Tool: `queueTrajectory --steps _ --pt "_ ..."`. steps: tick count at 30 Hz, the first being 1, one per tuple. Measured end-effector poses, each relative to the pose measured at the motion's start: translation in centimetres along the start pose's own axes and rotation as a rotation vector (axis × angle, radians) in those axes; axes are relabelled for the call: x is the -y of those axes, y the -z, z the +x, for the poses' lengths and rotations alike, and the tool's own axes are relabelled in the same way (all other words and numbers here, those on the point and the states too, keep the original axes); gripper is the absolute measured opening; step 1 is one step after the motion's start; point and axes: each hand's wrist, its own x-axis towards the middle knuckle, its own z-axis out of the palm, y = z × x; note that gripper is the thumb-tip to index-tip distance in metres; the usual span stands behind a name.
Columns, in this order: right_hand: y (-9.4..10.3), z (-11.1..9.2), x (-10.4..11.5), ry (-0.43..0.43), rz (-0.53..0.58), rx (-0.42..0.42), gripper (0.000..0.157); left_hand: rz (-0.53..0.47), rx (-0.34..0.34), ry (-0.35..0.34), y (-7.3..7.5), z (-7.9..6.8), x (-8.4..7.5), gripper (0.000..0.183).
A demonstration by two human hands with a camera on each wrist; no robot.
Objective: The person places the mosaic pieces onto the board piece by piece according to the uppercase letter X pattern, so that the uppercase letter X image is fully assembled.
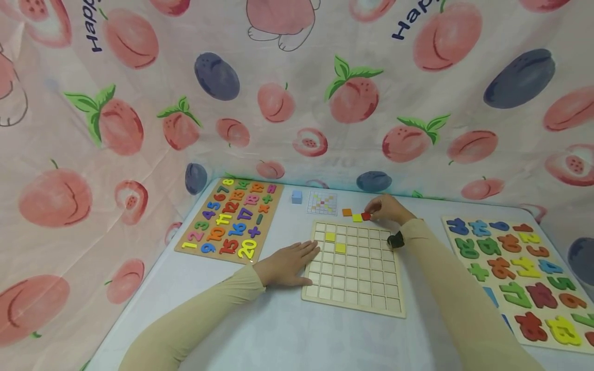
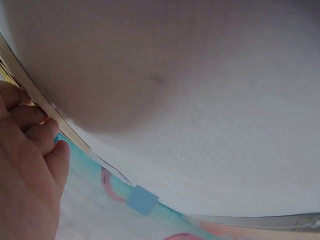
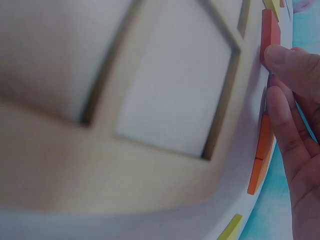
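A wooden grid board [image 1: 352,307] lies on the white table, with two yellow square tiles [image 1: 330,236] in its cells. My left hand [image 1: 290,264] rests on the board's left edge, fingers extended; in the left wrist view, the fingertips [image 2: 42,132] lie against the board's side. Beyond the board's far edge, my right hand [image 1: 387,208] pinches a red tile [image 1: 366,216]. The right wrist view shows my thumb on this red tile [image 3: 270,32]. A loose yellow tile [image 1: 357,218] and an orange tile [image 1: 347,212] lie left of it. More orange pieces [image 3: 261,145] sit beside my fingers, hidden in the head view.
A printed grid card [image 1: 322,203] and a light blue cube [image 1: 297,197] stand behind the main board. On the left lies a number board [image 1: 185,246]; another number board [image 1: 468,241] is at the right, partly behind my right sleeve. A patterned cloth [image 1: 297,123] hangs behind the table.
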Motion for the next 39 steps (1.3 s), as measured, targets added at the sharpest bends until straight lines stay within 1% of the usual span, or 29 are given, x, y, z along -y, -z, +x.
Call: queueTrajectory --steps 5,14,17,22,24,29,31,35,39 --pt "0.1 -0.2 -0.5 0.025 -0.016 0.001 0.023 -0.001 -0.008 -0.006 0.0 0.0 0.0 0.084" --pt "0.5 -1.0 -0.7 0.024 -0.020 -0.021 0.023 0.008 -0.009 0.001 0.0 0.0 0.0 0.085" --pt "0.7 -1.3 -0.7 0.002 -0.021 -0.023 0.024 0.012 -0.008 0.000 -0.1 0.0 0.0 0.085" --pt "1.1 -1.6 -1.1 -0.061 -0.037 -0.024 0.028 0.008 -0.010 0.002 -0.1 0.1 0.0 0.085" --pt "1.2 -1.7 -1.3 -0.060 -0.042 -0.027 0.028 0.008 -0.012 0.001 -0.1 0.1 0.0 0.085" --pt "1.4 -1.7 -1.8 -0.011 -0.040 -0.033 0.024 0.012 -0.013 -0.001 -0.1 0.0 0.0 0.085" --pt "1.4 -1.7 -1.9 -0.011 -0.036 -0.037 0.024 0.012 -0.014 -0.004 0.0 0.0 0.0 0.084" --pt "1.2 -1.5 -1.8 -0.034 -0.020 -0.038 0.027 0.013 -0.017 -0.009 0.2 -0.1 -0.1 0.084" --pt "1.0 -1.3 -1.6 -0.041 0.008 -0.020 0.033 0.010 -0.018 -0.010 0.3 -0.2 -0.1 0.084"
